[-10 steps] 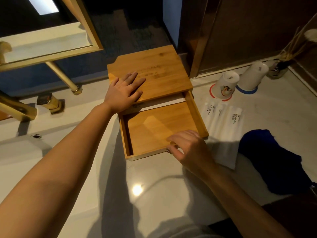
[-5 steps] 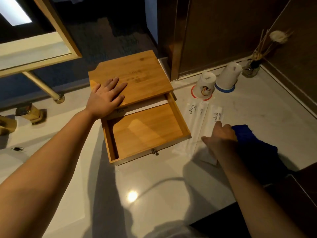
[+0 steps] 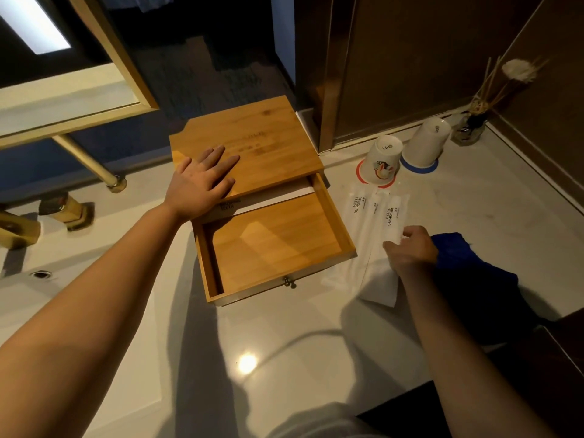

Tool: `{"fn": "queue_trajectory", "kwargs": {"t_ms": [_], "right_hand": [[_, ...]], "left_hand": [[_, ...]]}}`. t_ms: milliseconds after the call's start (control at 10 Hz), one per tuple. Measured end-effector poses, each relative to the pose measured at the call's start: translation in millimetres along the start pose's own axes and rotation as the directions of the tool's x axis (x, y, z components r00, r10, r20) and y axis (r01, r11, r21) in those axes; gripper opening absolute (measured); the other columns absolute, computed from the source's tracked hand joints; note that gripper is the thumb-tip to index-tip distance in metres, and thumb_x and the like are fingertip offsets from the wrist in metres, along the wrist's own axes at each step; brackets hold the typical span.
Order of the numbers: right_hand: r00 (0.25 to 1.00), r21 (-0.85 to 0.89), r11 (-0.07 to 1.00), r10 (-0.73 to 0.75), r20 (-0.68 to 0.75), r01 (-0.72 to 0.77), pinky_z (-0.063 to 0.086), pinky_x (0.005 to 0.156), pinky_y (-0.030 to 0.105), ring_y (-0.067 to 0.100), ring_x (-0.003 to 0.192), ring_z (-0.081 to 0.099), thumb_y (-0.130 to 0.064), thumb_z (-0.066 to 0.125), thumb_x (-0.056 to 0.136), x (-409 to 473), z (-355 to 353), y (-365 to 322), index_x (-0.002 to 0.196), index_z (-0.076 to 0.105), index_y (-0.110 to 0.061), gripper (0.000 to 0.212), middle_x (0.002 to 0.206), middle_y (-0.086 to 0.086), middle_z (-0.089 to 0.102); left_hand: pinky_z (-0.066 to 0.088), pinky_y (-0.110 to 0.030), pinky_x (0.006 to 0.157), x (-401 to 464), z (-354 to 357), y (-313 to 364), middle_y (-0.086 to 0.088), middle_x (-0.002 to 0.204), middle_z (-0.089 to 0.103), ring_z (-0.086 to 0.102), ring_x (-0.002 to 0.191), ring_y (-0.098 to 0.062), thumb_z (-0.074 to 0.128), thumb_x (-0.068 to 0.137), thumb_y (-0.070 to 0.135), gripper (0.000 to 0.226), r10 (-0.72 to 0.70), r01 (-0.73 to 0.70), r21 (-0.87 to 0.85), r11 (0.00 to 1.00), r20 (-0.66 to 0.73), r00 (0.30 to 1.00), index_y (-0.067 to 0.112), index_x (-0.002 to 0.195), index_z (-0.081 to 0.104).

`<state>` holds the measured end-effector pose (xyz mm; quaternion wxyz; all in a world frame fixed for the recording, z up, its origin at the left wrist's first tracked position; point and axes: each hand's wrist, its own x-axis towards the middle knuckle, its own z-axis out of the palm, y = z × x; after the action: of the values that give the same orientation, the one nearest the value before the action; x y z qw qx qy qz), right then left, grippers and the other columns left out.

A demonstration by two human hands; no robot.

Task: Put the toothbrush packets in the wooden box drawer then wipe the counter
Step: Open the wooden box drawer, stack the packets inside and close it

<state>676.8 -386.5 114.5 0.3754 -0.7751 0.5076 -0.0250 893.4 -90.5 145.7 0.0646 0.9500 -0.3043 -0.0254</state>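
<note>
A wooden box [image 3: 271, 143] stands on the white counter [image 3: 284, 343] with its drawer [image 3: 335, 216] pulled out toward me. One white packet lies at the drawer's back edge, partly under the lid. My left hand [image 3: 199, 184] rests flat on the box lid, fingers spread. Three white toothbrush packets [image 3: 373, 222] marked "BRUSHING TEETH" lie side by side on the counter right of the drawer. My right hand [image 3: 410, 248] is over the rightmost packet, fingers curled at its edge; whether it grips the packet is unclear. A dark blue cloth [image 3: 474, 279] lies just right of that hand.
Two upturned white cups [image 3: 382, 159] stand on coasters behind the packets, with a reed diffuser [image 3: 471, 128] in the back right corner. A gold tap [image 3: 60, 210] and sink basin [image 3: 41, 273] are at the left. A gold-framed mirror [image 3: 63, 99] hangs above the sink.
My right hand left the drawer front and moved right onto the toothbrush packets beside the blue cloth. My left hand stayed on the box lid.
</note>
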Motion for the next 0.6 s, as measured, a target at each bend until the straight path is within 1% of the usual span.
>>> {"fn": "queue_trajectory", "kwargs": {"t_ms": [100, 200, 300, 400, 500, 600], "right_hand": [[1.000, 0.116, 0.993, 0.005, -0.029, -0.002, 0.050, 0.083, 0.035, 0.033, 0.109, 0.060, -0.010, 0.068, 0.079, 3, -5, 3, 0.115, 0.058, -0.004, 0.037, 0.120, 0.016, 0.064], [0.999, 0.224, 0.975, 0.017, -0.049, -0.005, 0.047, 0.079, 0.033, 0.033, 0.108, 0.060, -0.008, 0.066, 0.081, 3, -12, 0, 0.114, 0.060, -0.004, 0.034, 0.119, 0.016, 0.065], [0.996, 0.236, 0.971, -0.010, -0.086, 0.030, 0.045, 0.079, 0.032, 0.032, 0.109, 0.060, -0.008, 0.064, 0.083, 3, -25, -9, 0.114, 0.060, -0.005, 0.032, 0.122, 0.015, 0.063], [0.986, 0.162, 0.983, -0.066, -0.155, 0.091, 0.047, 0.084, 0.035, 0.030, 0.110, 0.059, -0.010, 0.063, 0.084, 3, -46, -25, 0.111, 0.060, -0.010, 0.028, 0.122, 0.012, 0.062], [0.975, 0.229, 0.947, -0.215, -0.061, 0.224, 0.051, 0.086, 0.035, 0.026, 0.104, 0.062, -0.010, 0.062, 0.084, -6, -62, -49, 0.106, 0.059, -0.013, 0.023, 0.115, 0.010, 0.065], [0.858, 0.230, 0.862, -0.490, 0.153, 0.451, 0.049, 0.066, 0.019, 0.011, 0.089, 0.061, -0.010, 0.058, 0.087, -31, -58, -84, 0.105, 0.058, -0.017, 0.019, 0.104, -0.001, 0.062]], "left_hand": [[0.009, -0.047, 0.116, 1, 1, 0, 0.000, 0.158, 0.015, 0.012, 0.146, -0.021, 0.018, 0.091, 0.054, 0.056, -0.006, 0.006, -0.002, 1.000, -0.001, 1.000, 0.040, 0.144, 0.018], [0.008, -0.047, 0.115, 1, 2, -1, 0.001, 0.158, 0.015, 0.011, 0.146, -0.021, 0.018, 0.091, 0.054, 0.055, -0.007, 0.007, -0.006, 1.000, -0.003, 1.000, 0.040, 0.144, 0.018], [0.008, -0.047, 0.115, 1, 2, 0, 0.001, 0.158, 0.015, 0.011, 0.146, -0.020, 0.018, 0.091, 0.054, 0.055, -0.002, 0.002, -0.011, 1.000, -0.002, 1.000, 0.039, 0.144, 0.018], [0.008, -0.047, 0.116, 0, 2, 0, 0.001, 0.158, 0.015, 0.011, 0.146, -0.020, 0.018, 0.091, 0.054, 0.056, -0.007, 0.007, -0.015, 1.000, 0.000, 1.000, 0.040, 0.144, 0.018], [0.007, -0.047, 0.116, 1, 2, 0, 0.001, 0.158, 0.015, 0.011, 0.146, -0.020, 0.018, 0.091, 0.054, 0.055, -0.013, 0.013, -0.019, 1.000, -0.001, 1.000, 0.040, 0.144, 0.018], [0.008, -0.048, 0.116, 1, 2, 1, 0.000, 0.158, 0.015, 0.011, 0.146, -0.020, 0.019, 0.091, 0.053, 0.054, -0.009, 0.009, -0.016, 1.000, 0.002, 1.000, 0.040, 0.144, 0.019]]}}
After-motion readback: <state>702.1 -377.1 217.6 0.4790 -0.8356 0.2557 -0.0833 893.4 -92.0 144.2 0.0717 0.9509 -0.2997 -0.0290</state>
